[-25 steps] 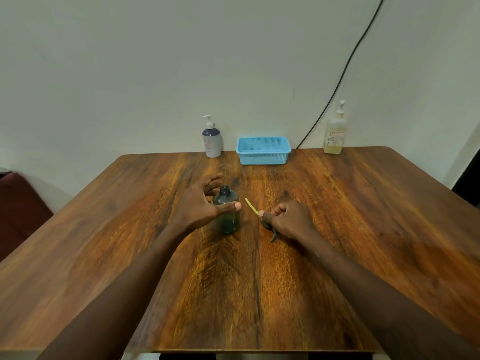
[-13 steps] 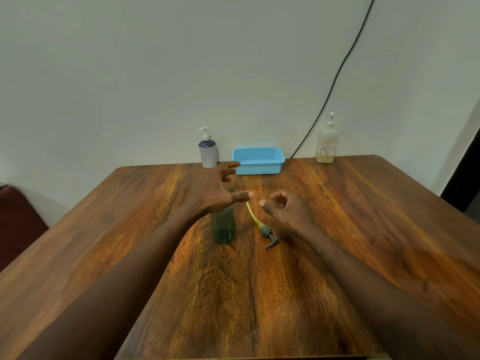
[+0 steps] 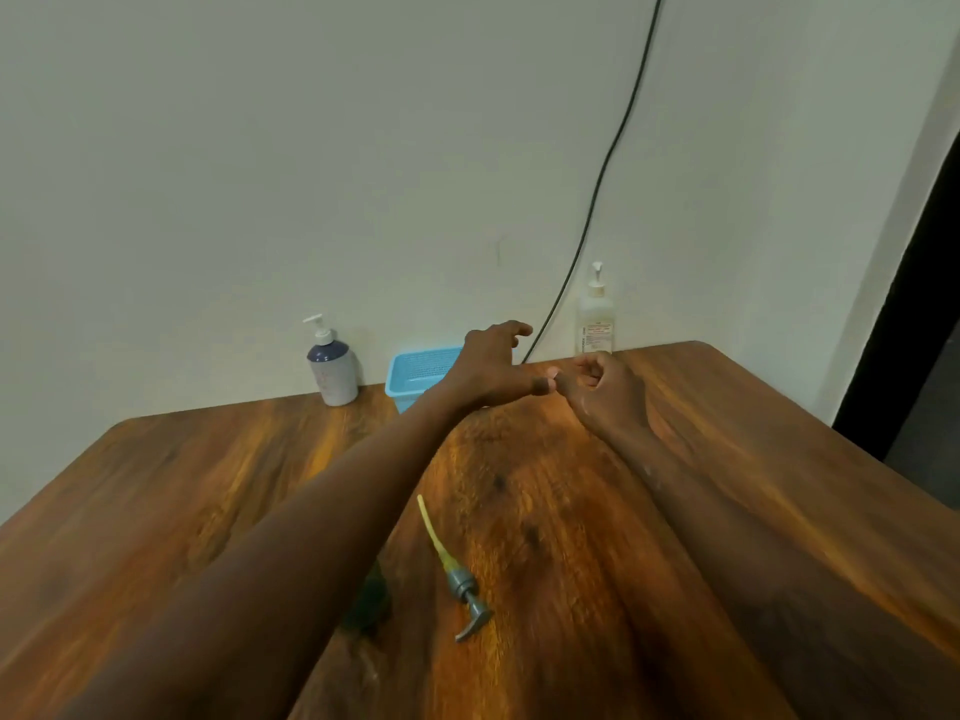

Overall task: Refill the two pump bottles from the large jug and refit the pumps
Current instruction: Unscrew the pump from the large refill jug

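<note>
Wooden table (image 3: 156,485): loose pump (image 3: 461,582), blue basket (image 3: 415,376)

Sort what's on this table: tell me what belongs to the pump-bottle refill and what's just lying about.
For the job:
- dark green bottle, mostly hidden behind an arm
- grey pump with yellow tube, lying on the wooden table
- probably the clear bottle with white pump

Lying about:
- light blue plastic basket
- purple-and-white pump bottle, possibly
- black cable

No jug is in view.
</note>
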A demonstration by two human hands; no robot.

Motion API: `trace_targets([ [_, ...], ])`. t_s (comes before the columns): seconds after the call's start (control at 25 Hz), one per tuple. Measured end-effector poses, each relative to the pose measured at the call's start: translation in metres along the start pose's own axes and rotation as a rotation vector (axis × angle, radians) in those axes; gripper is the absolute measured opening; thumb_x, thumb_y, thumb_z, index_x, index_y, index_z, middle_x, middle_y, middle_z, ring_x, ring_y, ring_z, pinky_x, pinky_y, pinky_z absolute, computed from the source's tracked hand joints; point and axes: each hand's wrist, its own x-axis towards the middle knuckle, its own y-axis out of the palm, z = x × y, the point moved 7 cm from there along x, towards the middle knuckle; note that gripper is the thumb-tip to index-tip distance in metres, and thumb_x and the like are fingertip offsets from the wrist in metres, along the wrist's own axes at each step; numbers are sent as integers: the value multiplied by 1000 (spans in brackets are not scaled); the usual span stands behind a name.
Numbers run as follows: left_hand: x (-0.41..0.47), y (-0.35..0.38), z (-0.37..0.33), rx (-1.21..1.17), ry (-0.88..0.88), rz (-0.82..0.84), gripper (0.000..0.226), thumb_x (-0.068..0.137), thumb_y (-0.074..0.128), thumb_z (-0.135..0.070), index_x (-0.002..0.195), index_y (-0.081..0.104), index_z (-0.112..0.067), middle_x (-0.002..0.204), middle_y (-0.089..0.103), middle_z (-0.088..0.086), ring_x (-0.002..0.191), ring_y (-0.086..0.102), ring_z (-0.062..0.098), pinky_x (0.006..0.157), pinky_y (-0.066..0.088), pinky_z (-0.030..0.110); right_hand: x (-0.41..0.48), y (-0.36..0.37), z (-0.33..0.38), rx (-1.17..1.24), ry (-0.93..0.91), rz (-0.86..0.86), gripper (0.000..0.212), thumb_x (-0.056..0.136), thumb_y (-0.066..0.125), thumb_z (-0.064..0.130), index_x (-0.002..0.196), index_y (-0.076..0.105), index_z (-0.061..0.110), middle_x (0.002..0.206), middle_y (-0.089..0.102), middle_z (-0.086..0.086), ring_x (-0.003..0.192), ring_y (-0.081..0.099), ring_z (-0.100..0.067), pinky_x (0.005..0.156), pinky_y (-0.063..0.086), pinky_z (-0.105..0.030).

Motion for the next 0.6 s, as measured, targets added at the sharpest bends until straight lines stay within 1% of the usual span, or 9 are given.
trace_targets([
  [0.12,53,29,-9,-1,-1,25,91,74,89,-48,151,47,-22,148,57,6,133,56,29,113,47,44,51,-8,-19,-55,-1,-69,58,84,77,53,127,61,18,132,66,-4,116,63,-24,97,55,-37],
  [0.16,75,39,-8,4,-9,24,93,74,90,-47,152,46,-22,148,57,5,133,56,29,113,47,43,71,-9,-28,-69,5,-83,61,83,77,54,128,60,17,132,65,-5,117,63,-25,97,55,-37],
  [0.2,94,48,-6,5,-24,23,94,73,90,-46,152,45,-23,148,57,5,134,55,29,112,47,42,89,-10,-36,-68,16,-100,64,82,78,54,130,58,16,133,65,-5,118,63,-26,96,54,-33],
  [0.28,127,67,-1,-11,-51,31,96,72,92,-44,152,44,-22,149,56,5,137,52,29,111,45,41,122,-10,-50,-72,47,-139,71,82,79,53,135,52,15,135,62,-7,121,61,-27,90,47,-24],
  [0.32,141,75,1,-21,-56,35,97,71,92,-42,152,43,-22,150,55,5,138,51,29,111,45,41,137,-8,-57,-83,61,-156,74,81,79,54,137,50,14,136,61,-7,122,60,-28,89,43,-23],
  [0.36,156,83,3,-24,-59,37,98,71,92,-40,153,42,-21,151,54,6,139,50,29,111,46,42,153,-4,-65,-94,67,-170,79,80,79,56,139,48,13,137,60,-8,123,60,-28,89,42,-23],
  [0.48,184,103,10,-33,-64,54,98,75,91,-31,156,38,-20,154,50,8,141,48,30,112,45,41,185,17,-81,-114,68,-188,98,70,79,68,143,43,13,135,61,-9,121,61,-31,94,52,-34],
  [0.52,191,109,13,-42,-66,60,98,76,91,-27,157,37,-19,154,50,9,142,47,30,113,44,41,192,24,-85,-119,66,-195,101,67,80,69,142,42,13,133,62,-9,119,62,-31,93,54,-36],
  [0.6,201,117,18,-45,-68,69,97,77,90,-20,158,35,-18,153,50,10,142,46,31,112,43,40,204,35,-92,-138,59,-210,98,66,82,67,139,43,14,128,63,-8,115,63,-30,87,53,-34],
])
